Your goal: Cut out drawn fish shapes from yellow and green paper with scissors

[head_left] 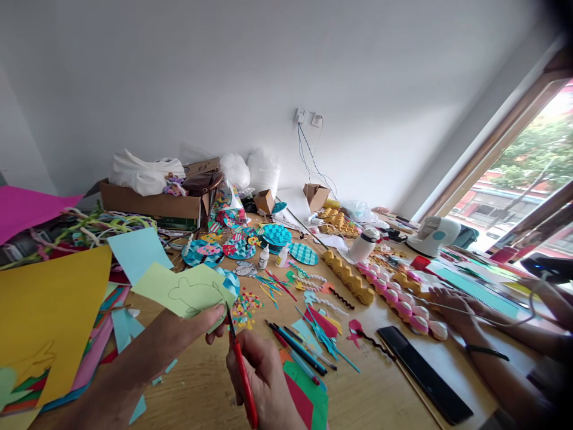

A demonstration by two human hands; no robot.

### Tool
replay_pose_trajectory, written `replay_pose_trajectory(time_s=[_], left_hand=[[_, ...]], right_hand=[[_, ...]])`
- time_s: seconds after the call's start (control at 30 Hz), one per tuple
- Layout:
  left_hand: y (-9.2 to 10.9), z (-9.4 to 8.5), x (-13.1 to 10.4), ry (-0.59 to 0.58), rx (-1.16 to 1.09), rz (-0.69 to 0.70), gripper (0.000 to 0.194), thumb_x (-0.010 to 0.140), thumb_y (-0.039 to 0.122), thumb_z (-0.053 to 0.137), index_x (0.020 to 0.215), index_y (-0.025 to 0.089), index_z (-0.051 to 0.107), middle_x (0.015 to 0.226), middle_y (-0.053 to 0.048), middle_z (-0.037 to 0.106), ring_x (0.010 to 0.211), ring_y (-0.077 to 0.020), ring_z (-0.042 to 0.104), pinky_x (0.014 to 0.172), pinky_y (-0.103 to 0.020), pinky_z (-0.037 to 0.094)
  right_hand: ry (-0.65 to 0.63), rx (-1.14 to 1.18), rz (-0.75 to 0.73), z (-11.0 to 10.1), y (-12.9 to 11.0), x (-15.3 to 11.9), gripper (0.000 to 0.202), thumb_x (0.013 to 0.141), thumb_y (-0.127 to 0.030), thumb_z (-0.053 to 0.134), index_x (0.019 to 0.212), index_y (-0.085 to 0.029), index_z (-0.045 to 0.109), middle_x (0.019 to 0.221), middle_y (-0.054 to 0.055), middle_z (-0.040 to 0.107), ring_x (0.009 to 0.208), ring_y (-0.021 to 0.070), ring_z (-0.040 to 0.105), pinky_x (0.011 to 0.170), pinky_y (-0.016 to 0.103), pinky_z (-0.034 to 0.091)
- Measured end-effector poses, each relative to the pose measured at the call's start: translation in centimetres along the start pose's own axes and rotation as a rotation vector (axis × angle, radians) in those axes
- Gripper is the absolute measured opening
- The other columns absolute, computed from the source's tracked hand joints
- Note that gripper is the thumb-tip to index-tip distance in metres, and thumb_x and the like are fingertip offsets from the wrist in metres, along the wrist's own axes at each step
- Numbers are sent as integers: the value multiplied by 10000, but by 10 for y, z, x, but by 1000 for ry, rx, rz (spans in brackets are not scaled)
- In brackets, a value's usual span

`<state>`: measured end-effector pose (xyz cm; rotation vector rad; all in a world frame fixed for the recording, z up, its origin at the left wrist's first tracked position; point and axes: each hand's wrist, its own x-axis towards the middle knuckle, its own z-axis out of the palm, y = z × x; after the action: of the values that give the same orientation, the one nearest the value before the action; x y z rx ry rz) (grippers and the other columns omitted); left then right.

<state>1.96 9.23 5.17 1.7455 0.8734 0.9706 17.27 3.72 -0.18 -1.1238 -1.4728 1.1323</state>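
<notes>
My left hand (203,322) pinches the lower right edge of a light green sheet of paper (156,283), which carries a pencil outline of a fish-like shape. Red-handled scissors (242,376) are gripped in my right hand (268,376), blades pointing up and away from me. Their dark blades stand at the paper's right edge, close beside my left fingertips; whether they are parted is hard to tell. Behind the sheet a blue paper piece (138,251) leans on the pile. Small blue paper scraps (170,366) lie on the table under my left forearm.
At left lie a large yellow sheet (58,304) and a coloured paper pile. Pens (298,352), a black phone-like slab (425,373) and pink egg-carton strips (394,292) are to the right. Glue bottles (264,257) stand ahead. Another person's hands (456,307) rest at far right.
</notes>
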Motion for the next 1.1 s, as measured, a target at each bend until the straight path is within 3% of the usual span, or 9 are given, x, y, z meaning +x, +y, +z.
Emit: replay_pose_trajectory(time_s=[0.23,0.37,0.57,0.73,1.1], left_hand=[[-4,-2,2,47,89,39,267,831,287,431,577,247,506,575,59,544,547,-133,547,558,-237,454],[6,1,3,84,127,13,256,798,285,427,556,251,503,569,52,548,548,-147,552,561,-250,459],[12,5,3,148,182,11,213,740,258,454,531,256,496,552,52,548,528,-150,548,538,-251,460],[5,6,3,154,179,18,214,746,255,478,535,255,514,554,45,573,544,-157,566,576,-257,483],[12,6,3,117,124,-36,233,759,292,447,545,248,528,579,39,576,559,-158,574,553,-262,482]], right_hand=[[-8,39,39,2,4,0,347,869,-411,517,614,-199,414,529,-68,328,463,79,307,428,202,242],[-47,132,73,3,3,0,402,879,-527,510,661,-195,445,524,-65,372,442,76,335,412,184,282],[-39,152,69,3,3,1,440,884,-567,507,667,-186,472,531,-66,369,448,71,329,416,174,279],[-36,135,67,3,3,0,434,889,-556,505,666,-185,472,544,-64,364,467,73,327,429,177,274],[-19,112,78,2,10,-2,393,900,-488,518,656,-187,454,570,-65,343,492,75,298,440,191,246]])
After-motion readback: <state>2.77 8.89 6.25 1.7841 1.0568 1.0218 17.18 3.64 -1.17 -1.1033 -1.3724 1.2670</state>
